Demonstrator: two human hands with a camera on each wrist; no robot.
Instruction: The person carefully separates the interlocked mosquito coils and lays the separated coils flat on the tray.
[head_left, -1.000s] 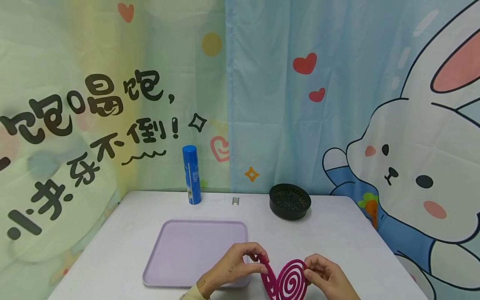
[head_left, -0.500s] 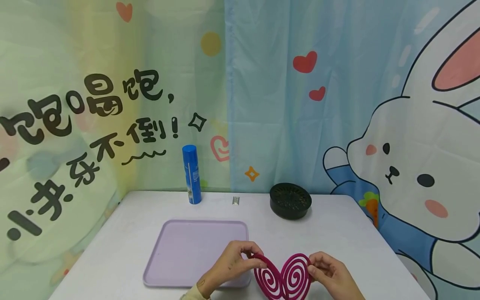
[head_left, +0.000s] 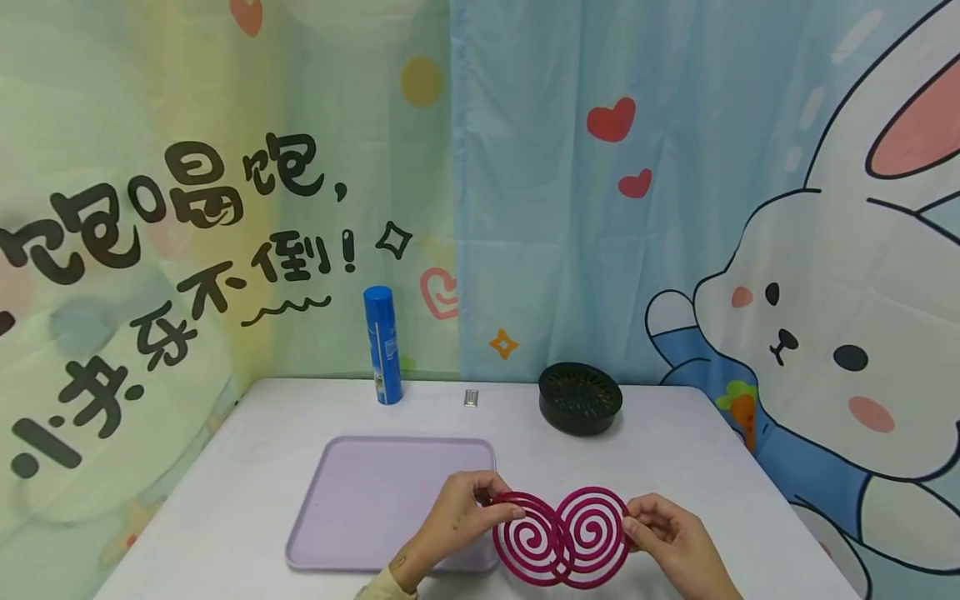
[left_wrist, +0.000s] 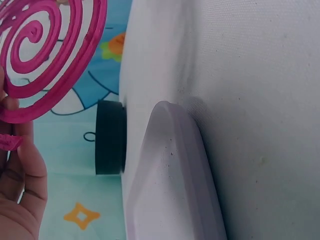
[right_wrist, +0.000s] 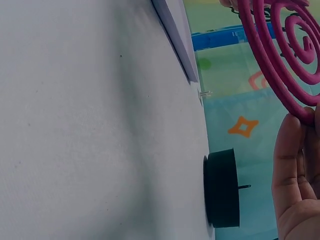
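Two magenta mosquito coils are held up over the front of the table, flat faces toward me. My left hand (head_left: 463, 515) pinches the left coil (head_left: 534, 542) at its upper left rim between thumb and fingers. At the outer right rim of the right coil (head_left: 592, 490), the thumb and fingers of my right hand (head_left: 675, 537) grip it. The coils' inner edges overlap in the middle. In the left wrist view, a short coil end (left_wrist: 10, 142) pokes out by the fingers. The right wrist view shows fingertips at the lower rim of a coil (right_wrist: 272, 75).
A lilac tray (head_left: 405, 467) lies left of the coils, partly behind my left hand. Along the back of the white table (head_left: 247, 483) stand a blue spray can (head_left: 384, 346), a small metal piece (head_left: 471, 397) and a round black container (head_left: 580, 400). A printed curtain (head_left: 525, 208) hangs behind.
The coils have been raised and turned from steeply angled to facing me, their faces spread wider. My right hand has moved slightly right and my left slightly up and left.
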